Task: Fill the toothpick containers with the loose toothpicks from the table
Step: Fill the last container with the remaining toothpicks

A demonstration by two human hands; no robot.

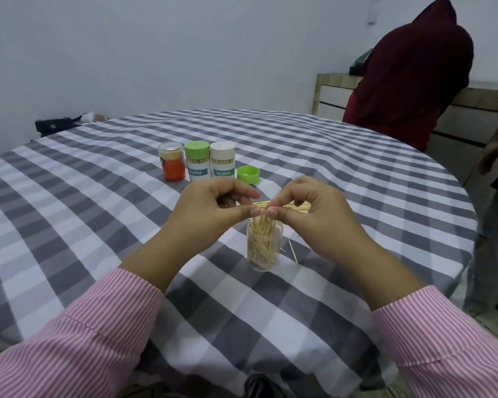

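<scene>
Nearest us, our two striped sleeves reach in from 7 and 5 o'clock over the checked surface (69, 214). Our left hand (213, 208) and right hand (308, 208) meet above the open jar (264, 248), each pinching the same small bunch of toothpicks (261, 216) at its top, fingers curled, the bunch's lower ends down among the sticks already in the jar. The jar stands upright, roughly half full. Just at its 3 o'clock a few strays (293, 252) lie on the cloth. Behind our fingers, at 12 o'clock, the loose pile (296, 207) is mostly hidden by our hands. Farther on, a green lid (248, 174) lies upside down, beside three capped jars in a row: white (222, 160), green (196, 160), orange (171, 162). At the far edge, 10 o'clock, a dark bag (55, 126) is hard to make out. At 2 o'clock a person in maroon (408, 79) stands by a cabinet (332, 96); another person is cut off at the right edge.
</scene>
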